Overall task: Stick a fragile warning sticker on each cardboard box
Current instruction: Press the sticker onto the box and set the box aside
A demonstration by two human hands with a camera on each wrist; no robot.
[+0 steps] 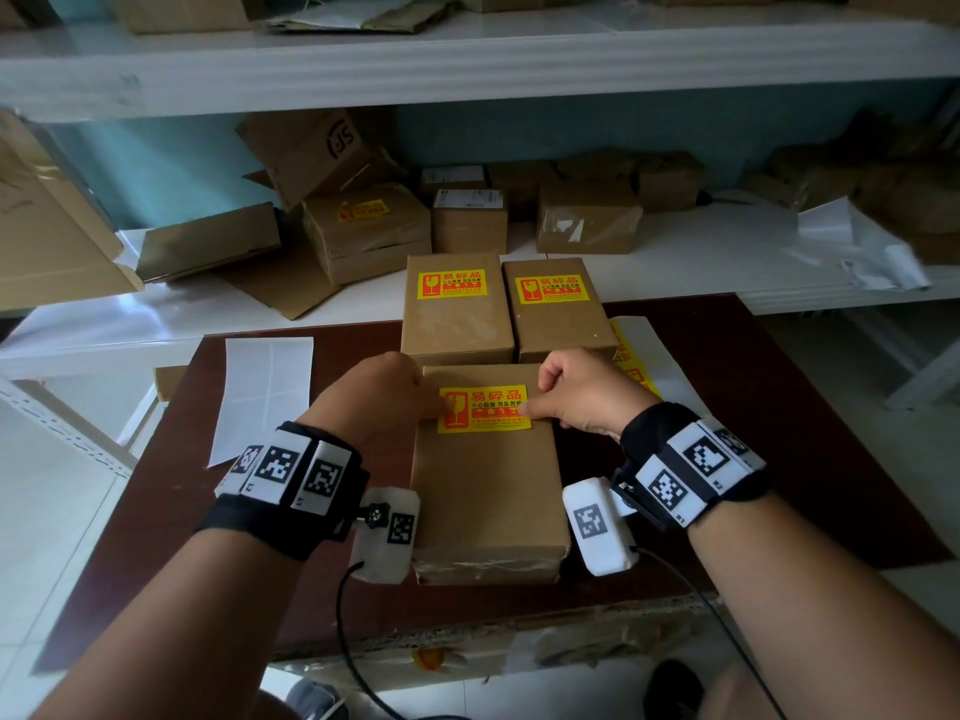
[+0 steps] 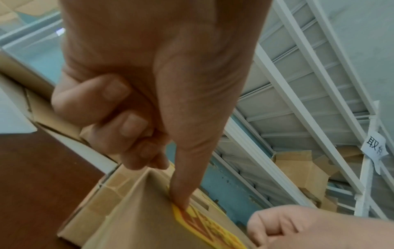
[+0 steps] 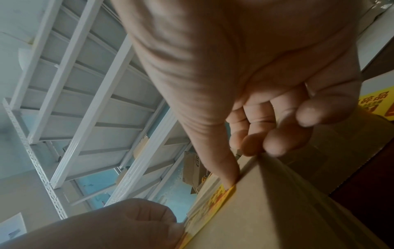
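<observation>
— Left hand (image 1: 382, 394)?
— Thumb pressing the yellow sticker's (image 1: 485, 409) left end, other fingers curled.
— The sticker?
— On the nearest cardboard box (image 1: 485, 491), on the tabletop (image 1: 727, 407).
— Right hand (image 1: 584, 389)?
— Thumb on its right end, fingers curled.

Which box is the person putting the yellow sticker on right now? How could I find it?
Look at the dark brown table in front of the white shelves. Three cardboard boxes stand on it, two side by side at the back and one nearer. It is the nearer box, the only one with both thumbs pressing on its yellow sticker.
</observation>
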